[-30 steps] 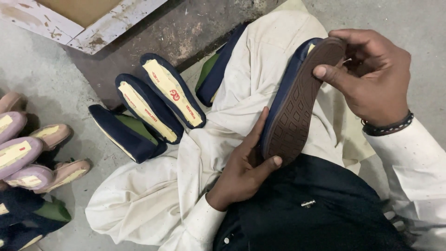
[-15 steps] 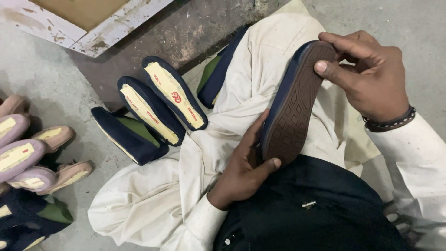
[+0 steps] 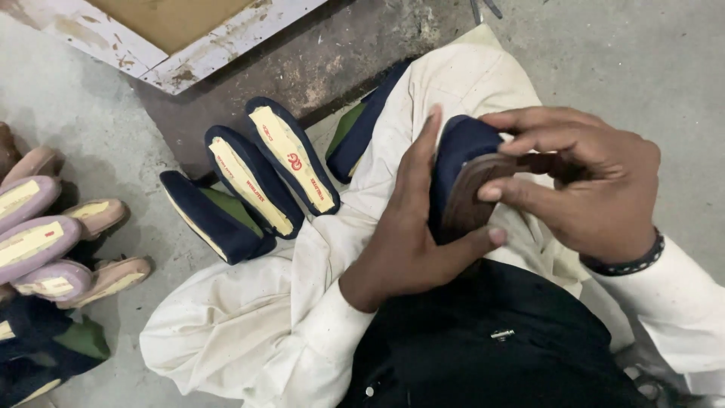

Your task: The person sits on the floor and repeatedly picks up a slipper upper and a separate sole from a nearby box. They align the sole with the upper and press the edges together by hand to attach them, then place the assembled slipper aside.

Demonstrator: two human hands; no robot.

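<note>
navy shoe [image 3: 459, 155] now foreshortened, turned end-on since a second ago | left hand [image 3: 411, 242], right hand [image 3: 596, 189] both gripping it | spare navy shoes [image 3: 257, 181] left of it

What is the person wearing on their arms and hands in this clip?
Both hands are bare, no gloves. The left hand comes out of a long cream sleeve, loose and creased, slightly soiled. The right hand has a matching cream sleeve and a dark beaded bracelet at the wrist. No rings or watch show.
</note>
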